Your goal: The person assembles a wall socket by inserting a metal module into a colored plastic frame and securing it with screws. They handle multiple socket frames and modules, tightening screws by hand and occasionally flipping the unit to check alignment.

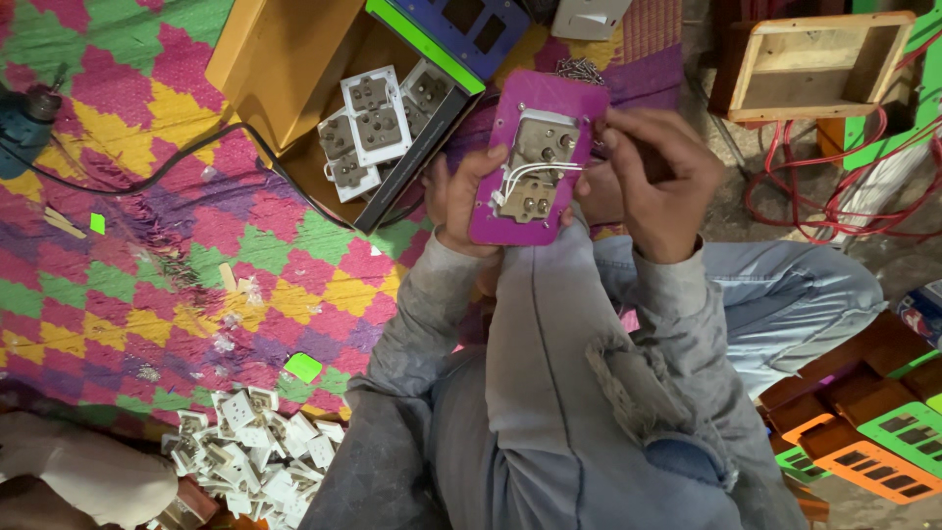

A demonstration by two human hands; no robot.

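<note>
Left hand cupped behind a magenta switch plate, thumb hooked over its left edge, propping the back face upward for the camera and for the other hand. Right hand pinched shut at the plate's right edge, fingertips closed on what looks like a small screw or wire end, too small and blurred to name for sure. Plate braced above the raised knee in grey trousers, so steady without any bench. Two grey socket modules seated one above the other in the plate's cutout, white wires looping between them, kept short and inside the frame.

Closest in, by the mat's near edge: a heap of loose white socket parts, spilled within easy reach. Orange and green faceplates stacked off to the right on the floor. Patterned mat underneath, catching small bits. Farther off, an open cardboard box with white sockets lying inside. Small pile of screws just beyond the plate's top edge. Wooden box and red cable at the far right; a black cord trailing across the mat toward a teal power tool at the far left edge.
</note>
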